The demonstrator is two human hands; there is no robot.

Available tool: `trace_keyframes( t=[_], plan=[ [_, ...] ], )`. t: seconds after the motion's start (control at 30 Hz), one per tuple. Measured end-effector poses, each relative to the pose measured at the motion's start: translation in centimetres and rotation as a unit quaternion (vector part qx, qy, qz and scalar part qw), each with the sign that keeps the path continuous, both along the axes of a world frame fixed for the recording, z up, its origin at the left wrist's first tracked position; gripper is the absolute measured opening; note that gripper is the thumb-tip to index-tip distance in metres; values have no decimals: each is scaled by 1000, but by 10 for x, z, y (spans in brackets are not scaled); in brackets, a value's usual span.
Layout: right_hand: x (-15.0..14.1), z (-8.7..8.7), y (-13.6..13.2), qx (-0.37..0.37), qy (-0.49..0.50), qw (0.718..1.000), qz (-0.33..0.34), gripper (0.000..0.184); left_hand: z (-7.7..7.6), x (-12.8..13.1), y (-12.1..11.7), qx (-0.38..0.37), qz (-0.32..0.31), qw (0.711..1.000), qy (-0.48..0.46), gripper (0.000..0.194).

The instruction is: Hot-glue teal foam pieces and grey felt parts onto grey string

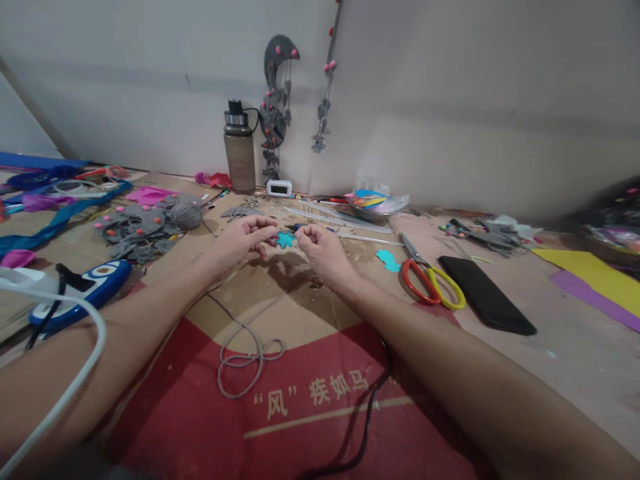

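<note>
My left hand and my right hand meet above the cardboard sheet, both with fingers curled. Between them is a small teal star-shaped foam piece, which the left fingertips pinch. The right hand's fingers are pinched close to the star's right edge, perhaps on a thin tool with a blue tip; I cannot make it out. A grey cord runs from under the left hand and loops on the cardboard in front of me. Another teal foam cut-out lies to the right of my right hand.
Red-and-yellow handled scissors and a black phone lie at the right. Grey felt shapes and a yarn ball sit at the left, a blue-white device nearer. A water bottle, small clock and bowl stand by the wall.
</note>
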State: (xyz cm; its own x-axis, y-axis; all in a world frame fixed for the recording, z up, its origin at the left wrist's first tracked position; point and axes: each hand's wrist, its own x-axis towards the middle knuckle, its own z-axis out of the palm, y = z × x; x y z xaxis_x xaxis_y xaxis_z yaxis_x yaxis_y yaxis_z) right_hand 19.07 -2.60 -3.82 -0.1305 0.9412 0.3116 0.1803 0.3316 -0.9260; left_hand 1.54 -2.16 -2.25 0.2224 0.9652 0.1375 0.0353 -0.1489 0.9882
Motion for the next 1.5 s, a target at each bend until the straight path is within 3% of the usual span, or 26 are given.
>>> trace_keyframes(
  t=[0.13,0.33,0.77,1.07,1.3,1.5],
  plan=[
    [-4,-5,-3,-6,26,1000,-1,17,-9,-2,2,-7,52,999,-9,20],
    [-10,-9,-13,-12,9,1000,2,19,-20,-2,0,6,52,998,42,19],
    [-10,-16,-11,65,-29,997,1,14,-19,-4,0,6,102,992,74,42],
    [-11,-16,-10,58,-33,998,6,13,-16,-4,-3,31,119,985,117,23],
    [-9,-14,-15,61,-44,997,7,14,-14,-5,-7,20,99,991,90,27],
    [-12,-12,-20,113,-103,988,12,11,-10,-4,-10,23,114,985,125,36]
  ],
)
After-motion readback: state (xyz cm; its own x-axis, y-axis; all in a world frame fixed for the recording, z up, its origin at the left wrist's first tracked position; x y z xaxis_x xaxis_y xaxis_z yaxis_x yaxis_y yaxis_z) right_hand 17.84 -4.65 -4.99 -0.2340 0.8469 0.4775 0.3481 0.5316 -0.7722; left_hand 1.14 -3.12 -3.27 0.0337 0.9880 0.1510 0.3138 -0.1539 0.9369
